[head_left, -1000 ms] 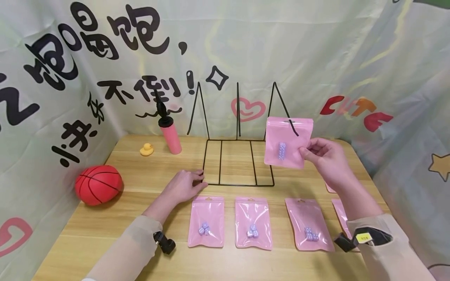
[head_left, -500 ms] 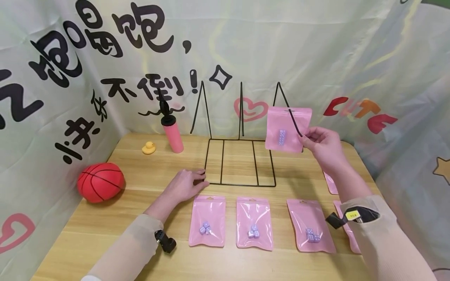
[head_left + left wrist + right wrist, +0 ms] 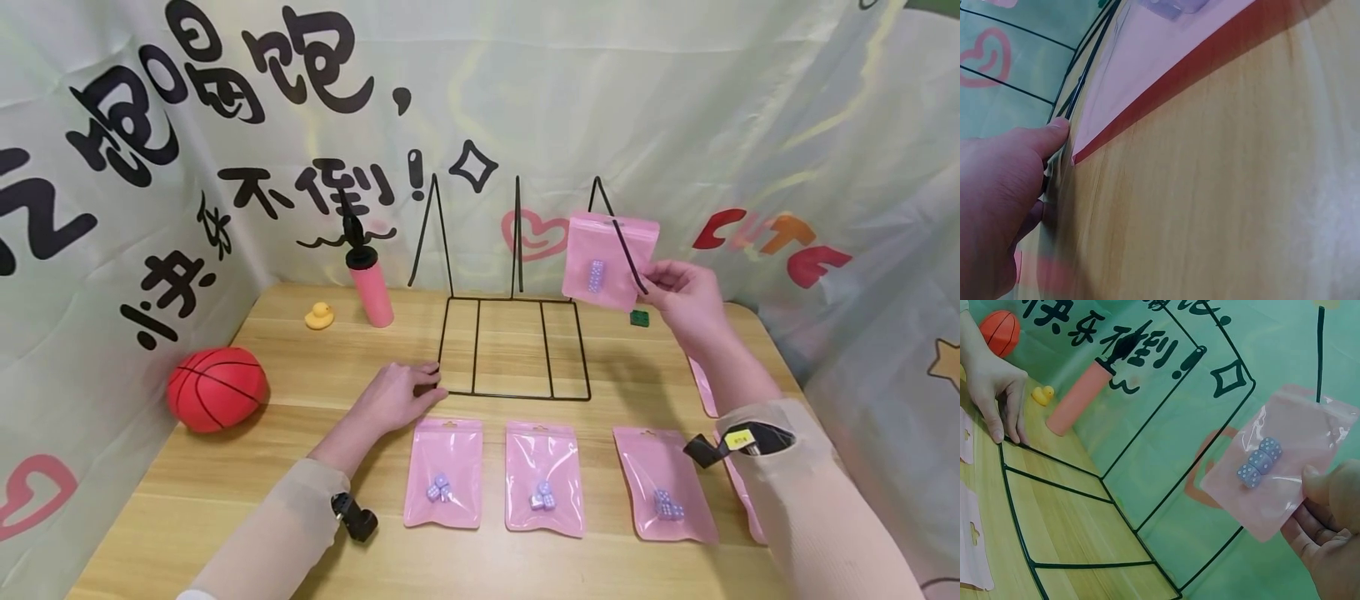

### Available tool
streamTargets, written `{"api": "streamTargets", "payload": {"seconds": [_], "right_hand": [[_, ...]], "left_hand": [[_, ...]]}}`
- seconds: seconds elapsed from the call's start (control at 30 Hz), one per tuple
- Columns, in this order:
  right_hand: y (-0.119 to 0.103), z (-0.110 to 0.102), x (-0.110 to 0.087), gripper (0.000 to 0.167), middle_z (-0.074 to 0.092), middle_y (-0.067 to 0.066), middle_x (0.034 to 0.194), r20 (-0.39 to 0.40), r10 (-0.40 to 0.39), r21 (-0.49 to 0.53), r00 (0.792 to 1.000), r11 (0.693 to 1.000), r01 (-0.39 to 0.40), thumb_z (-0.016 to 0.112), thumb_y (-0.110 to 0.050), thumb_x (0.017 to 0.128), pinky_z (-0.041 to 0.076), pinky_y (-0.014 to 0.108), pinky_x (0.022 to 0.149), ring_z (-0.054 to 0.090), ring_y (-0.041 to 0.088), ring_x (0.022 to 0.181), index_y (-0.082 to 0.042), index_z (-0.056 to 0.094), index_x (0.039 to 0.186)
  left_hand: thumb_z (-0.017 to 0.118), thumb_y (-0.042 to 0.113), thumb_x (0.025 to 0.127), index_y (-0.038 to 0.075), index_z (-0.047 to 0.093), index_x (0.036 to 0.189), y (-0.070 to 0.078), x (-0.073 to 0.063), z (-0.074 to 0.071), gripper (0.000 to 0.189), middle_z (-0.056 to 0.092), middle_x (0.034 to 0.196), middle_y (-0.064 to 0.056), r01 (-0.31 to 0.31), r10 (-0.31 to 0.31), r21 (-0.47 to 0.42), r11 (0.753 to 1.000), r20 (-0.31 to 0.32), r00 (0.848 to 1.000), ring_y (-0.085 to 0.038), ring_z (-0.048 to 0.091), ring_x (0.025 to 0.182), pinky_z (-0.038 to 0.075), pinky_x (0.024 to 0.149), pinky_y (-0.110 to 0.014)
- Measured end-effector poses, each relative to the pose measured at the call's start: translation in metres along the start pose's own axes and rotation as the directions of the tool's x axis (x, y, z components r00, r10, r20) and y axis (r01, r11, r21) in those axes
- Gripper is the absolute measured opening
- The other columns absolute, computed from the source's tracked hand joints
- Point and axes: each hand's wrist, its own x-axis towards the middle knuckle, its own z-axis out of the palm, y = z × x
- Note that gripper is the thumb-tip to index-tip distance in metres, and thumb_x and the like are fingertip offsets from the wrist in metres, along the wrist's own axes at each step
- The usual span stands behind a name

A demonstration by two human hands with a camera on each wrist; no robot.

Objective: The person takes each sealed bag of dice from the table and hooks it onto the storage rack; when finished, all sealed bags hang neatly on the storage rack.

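Note:
My right hand (image 3: 686,304) pinches the right edge of a pink zip bag (image 3: 579,246), thumb in front and fingers behind. Through its clear front shows a column of lilac dice (image 3: 1260,462). The bag is up at the right arm of a black wire rack (image 3: 517,396); that arm runs in front of the bag from near its top hang hole. At the rack's front left corner my left hand (image 3: 393,396) holds the base wire between thumb and fingers. Three more pink bags with dice, a left one (image 3: 442,450), a middle one (image 3: 543,454) and a right one (image 3: 660,462), lie before the rack.
More pink bags (image 3: 742,492) lie at the right, partly hidden by my right forearm. Left of the rack are a red toy basketball (image 3: 217,390), a yellow rubber duck (image 3: 319,316) and a pink hand pump (image 3: 371,292). A green toy brick (image 3: 639,318) lies behind right.
My right hand has raised the held bag along the rack's right arm, slightly back. The green brick has come into view below it. My left hand stays at the rack's corner.

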Motion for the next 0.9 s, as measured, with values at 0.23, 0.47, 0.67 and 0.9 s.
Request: {"api": "streamTargets", "payload": {"seconds": [0.23,0.47,0.67,0.9], "right_hand": [[-0.002,-0.007,-0.005,0.027,0.077,-0.01,0.098,-0.018,-0.002,-0.047,1.0,0.999,0.001,0.073,-0.017,0.103,0.057,0.015,0.087,0.074,0.005,0.091,0.002,0.071,0.123],[-0.005,-0.026,-0.016,0.045,0.079,-0.009,0.107,-0.019,-0.007,-0.051,1.0,0.999,0.006,0.078,-0.02,0.099,0.057,0.015,0.089,0.075,0.006,0.1,0.005,0.068,0.134],[0.001,-0.051,-0.03,0.05,0.077,-0.017,0.11,-0.002,0.049,-0.189,0.999,0.981,-0.049,0.075,-0.029,0.101,0.053,0.011,0.089,0.072,0.0,0.102,0.001,0.065,0.14],[0.012,-0.083,-0.047,0.049,0.077,-0.021,0.104,-0.02,0.088,-0.273,0.996,0.958,-0.09,0.076,-0.035,0.1,0.053,0.008,0.084,0.07,-0.002,0.099,-0.002,0.069,0.135]], "left_hand": [[0.078,0.036,0.1,0.006,0.077,0.125,0.002,-0.001,-0.001,0.039,0.068,0.138,-0.01,0.009,-0.009,-0.018,1.0,-0.002,1.0,-0.035,0.061,0.13,0.048,0.112,-0.05],[0.078,0.037,0.1,0.006,0.077,0.126,0.002,-0.002,-0.001,0.04,0.067,0.138,-0.009,0.015,-0.015,-0.016,1.0,-0.007,1.0,-0.036,0.062,0.128,0.052,0.108,-0.05],[0.078,0.038,0.1,0.007,0.077,0.125,0.001,-0.002,0.0,0.04,0.068,0.138,-0.007,0.013,-0.014,-0.004,1.0,-0.021,1.0,-0.034,0.062,0.129,0.051,0.109,-0.05],[0.077,0.038,0.1,0.007,0.076,0.126,0.002,-0.001,0.001,0.04,0.067,0.138,-0.007,0.019,-0.019,-0.006,1.0,-0.011,1.0,-0.035,0.061,0.129,0.05,0.11,-0.051]]}}
